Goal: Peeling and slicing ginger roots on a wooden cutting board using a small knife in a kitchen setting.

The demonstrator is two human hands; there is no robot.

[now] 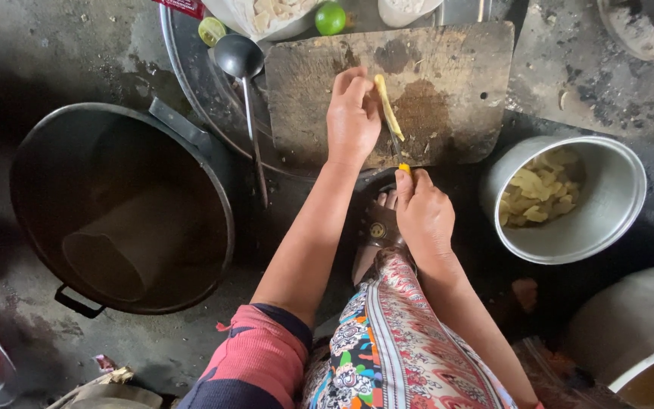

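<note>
On the board [448,83], my left hand [352,117] pins a yellow strip [387,106]; my right hand [423,212] grips a knife [397,148].

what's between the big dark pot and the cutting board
In the head view, a metal ladle lies between the big dark pot and the cutting board, resting on a round tray.

Ladle [245,83] and pots [569,197] flank the open board [448,76].

Rough grey concrete floor [54,53], stained, dim light.
</note>
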